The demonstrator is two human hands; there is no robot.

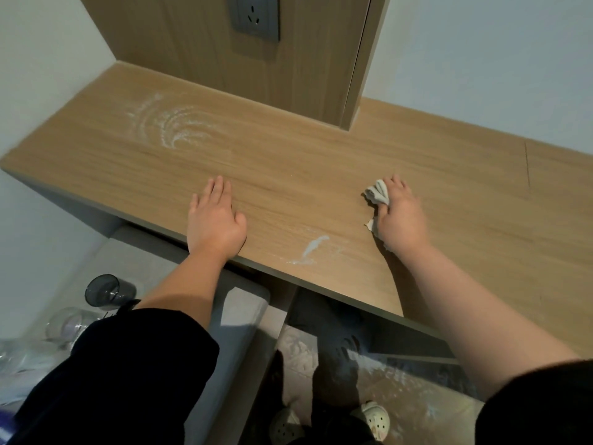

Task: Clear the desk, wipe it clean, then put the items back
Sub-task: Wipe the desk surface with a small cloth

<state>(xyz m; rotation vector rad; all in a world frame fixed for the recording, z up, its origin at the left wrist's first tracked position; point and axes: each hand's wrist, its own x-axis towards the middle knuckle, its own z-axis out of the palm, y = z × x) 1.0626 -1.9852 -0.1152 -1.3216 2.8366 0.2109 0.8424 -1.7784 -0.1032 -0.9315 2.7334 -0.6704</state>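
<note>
While left hand (pixel 216 220) lies flat on desk (pixel 288 162) | right hand (pixel 399 216) grips cloth (pixel 377 191) | dark cup (pixel 106 290) contents unclear

— Left arm?
— Stretched forward, black sleeve (pixel 128 364) to the elbow. The left grip (pixel 215 220) lies palm down on the surface (pixel 288 175), fingers straight and together, thumb out to the side.
— And the right?
— Forearm bare (the longer reach of the two). The right grip (pixel 399 216) curls its fingers over a crumpled white cloth (pixel 376 191) and presses it to the surface.
</note>
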